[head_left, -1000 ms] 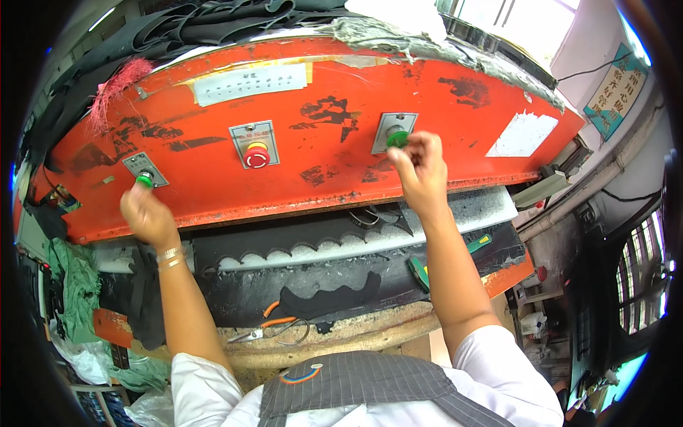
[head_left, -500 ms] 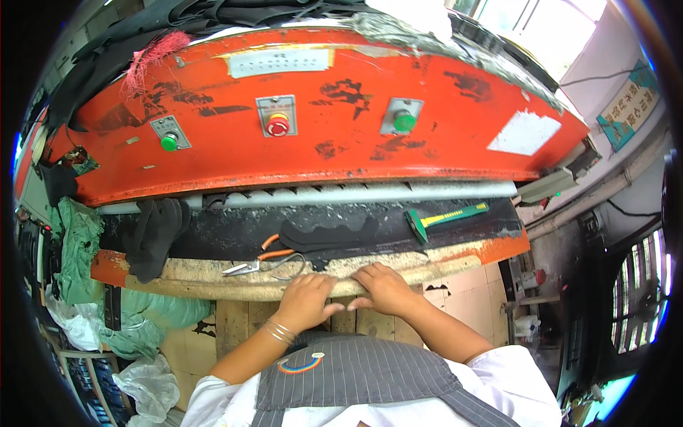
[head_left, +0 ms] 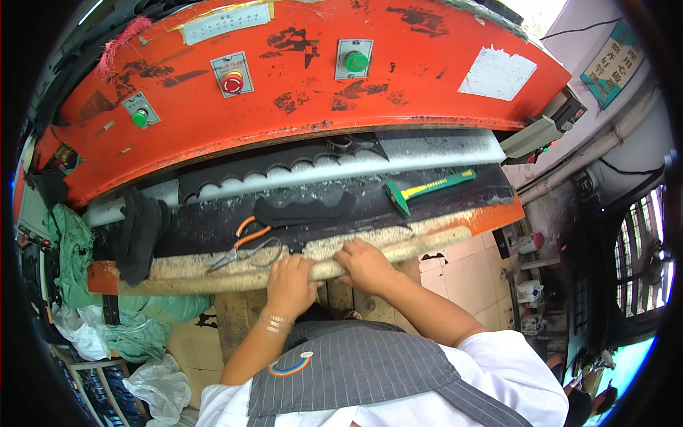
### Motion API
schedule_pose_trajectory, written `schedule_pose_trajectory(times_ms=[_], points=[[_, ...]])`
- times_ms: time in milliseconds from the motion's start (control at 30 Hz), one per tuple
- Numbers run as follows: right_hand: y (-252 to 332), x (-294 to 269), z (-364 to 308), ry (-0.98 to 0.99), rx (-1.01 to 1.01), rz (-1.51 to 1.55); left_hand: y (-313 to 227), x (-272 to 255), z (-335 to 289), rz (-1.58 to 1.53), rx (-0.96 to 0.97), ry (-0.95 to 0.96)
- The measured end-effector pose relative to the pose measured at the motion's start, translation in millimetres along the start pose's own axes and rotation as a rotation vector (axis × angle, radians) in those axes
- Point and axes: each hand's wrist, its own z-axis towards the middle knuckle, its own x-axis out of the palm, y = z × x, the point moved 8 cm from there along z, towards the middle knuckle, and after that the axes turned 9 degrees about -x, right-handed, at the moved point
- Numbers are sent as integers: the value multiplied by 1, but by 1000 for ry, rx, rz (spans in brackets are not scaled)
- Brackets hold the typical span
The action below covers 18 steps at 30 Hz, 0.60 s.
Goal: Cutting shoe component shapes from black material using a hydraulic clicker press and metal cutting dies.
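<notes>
My left hand (head_left: 290, 283) and my right hand (head_left: 365, 266) lie close together over the pale, worn front edge (head_left: 325, 270) of a red press. The fingers of both curl round this edge. Just beyond my left hand are scissors (head_left: 225, 260) with orange handles, and a curved metal piece (head_left: 267, 259) lies against them. A black scalloped cut piece (head_left: 306, 211) rests behind the scissors on the dark shelf. Farther right lies a hammer (head_left: 397, 198) with a green and yellow handle. Several dark cut pieces (head_left: 142, 238) hang over the edge at the left.
The red press front (head_left: 306, 99) carries two green buttons (head_left: 356, 62) and a red one (head_left: 233, 82). Under it lies a black sheet (head_left: 260, 161) with a scalloped edge on a white board (head_left: 445, 149). Green and clear plastic bags (head_left: 162, 388) sit at the lower left.
The view has tilted down and turned right, showing more of the white board and the black sheet under the press. My hands stay on the front edge, fingers now more curled round it.
</notes>
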Motion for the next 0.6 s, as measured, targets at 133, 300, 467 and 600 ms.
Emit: schedule_pose_trajectory(times_ms=[133,300,467,600], points=[[-48,-48,39,149,-24,391,16,-13,36,-211,-6,224],[-134,-88,107,-312,78,-71,23,-40,139,-377,82,-55],[-149,-30,118,-174,186,-106,40,3,181,-315,94,-238],[-136,-31,71,-230,-51,-38,17,49,147,-150,160,-339]])
